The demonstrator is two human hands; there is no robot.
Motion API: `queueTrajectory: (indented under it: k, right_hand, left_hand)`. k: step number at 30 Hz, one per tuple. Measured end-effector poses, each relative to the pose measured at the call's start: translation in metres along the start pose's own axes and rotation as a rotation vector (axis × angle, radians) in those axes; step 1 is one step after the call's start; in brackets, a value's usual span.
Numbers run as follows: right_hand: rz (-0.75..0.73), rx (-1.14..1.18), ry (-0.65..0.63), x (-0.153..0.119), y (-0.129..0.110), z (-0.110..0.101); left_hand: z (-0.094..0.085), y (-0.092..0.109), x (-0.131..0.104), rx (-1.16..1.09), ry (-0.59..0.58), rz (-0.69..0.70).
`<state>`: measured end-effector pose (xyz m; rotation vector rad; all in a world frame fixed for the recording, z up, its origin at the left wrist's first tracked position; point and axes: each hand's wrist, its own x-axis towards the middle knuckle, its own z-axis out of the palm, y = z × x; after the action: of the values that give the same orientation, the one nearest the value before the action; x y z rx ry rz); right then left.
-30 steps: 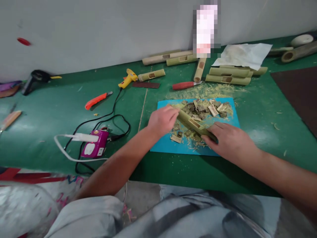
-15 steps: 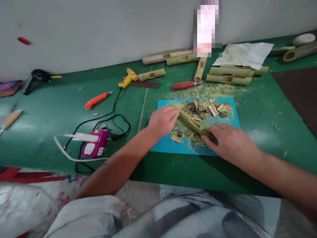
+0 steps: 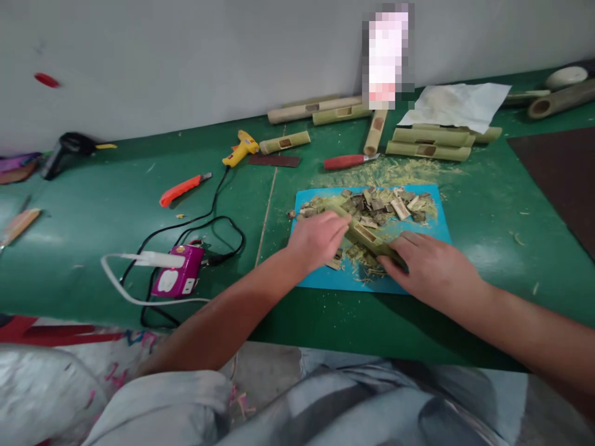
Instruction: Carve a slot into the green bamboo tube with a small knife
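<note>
A green bamboo tube [image 3: 365, 233] with a rectangular slot cut in its top lies slantwise over a blue mat [image 3: 311, 280]. My right hand [image 3: 430, 263] is closed round its lower right end. Near the upper left end, my left hand [image 3: 318, 241] has its fingers pressed together on the tube; anything under them is hidden. Broken bamboo chips [image 3: 379, 207], pale and dark, and fine shavings cover the mat around and beneath the tube.
Beyond the mat lie a red-handled knife [image 3: 344, 161] and several slotted bamboo tubes [image 3: 427, 150]. A yellow glue gun [image 3: 242, 148], an orange cutter [image 3: 183, 189] and a purple power adapter [image 3: 179, 272] with cables are on the left. A white sheet [image 3: 458, 105] covers some tubes.
My left hand has shifted to the right along the bamboo tube, baring chips at the mat's left side. My right hand stays at the tube's lower end.
</note>
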<state>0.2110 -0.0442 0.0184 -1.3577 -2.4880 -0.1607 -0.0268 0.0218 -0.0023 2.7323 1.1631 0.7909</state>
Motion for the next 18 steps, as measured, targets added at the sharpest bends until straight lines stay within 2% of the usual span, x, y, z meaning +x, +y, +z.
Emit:
queueTrajectory:
  k: [2,6,10,14,18]
  right_hand:
    - [0.000,0.003,0.000,0.000,0.001,0.000]
    - [0.004,-0.003,0.007,-0.001,0.001,0.001]
    - [0.000,0.006,-0.006,-0.001,0.000,0.002]
    - [0.021,0.010,-0.008,0.000,0.001,0.002]
    - [0.018,0.023,-0.014,0.000,0.001,-0.001]
  left_hand:
    - [-0.001,-0.003,0.001,-0.006,-0.025,0.013]
    - [-0.002,-0.009,0.003,0.026,0.044,-0.044]
    - [-0.001,-0.012,0.003,-0.036,0.002,0.015]
    - [-0.001,-0.020,0.003,0.003,0.063,-0.070]
    - [-0.002,-0.020,0.003,-0.025,0.014,0.021]
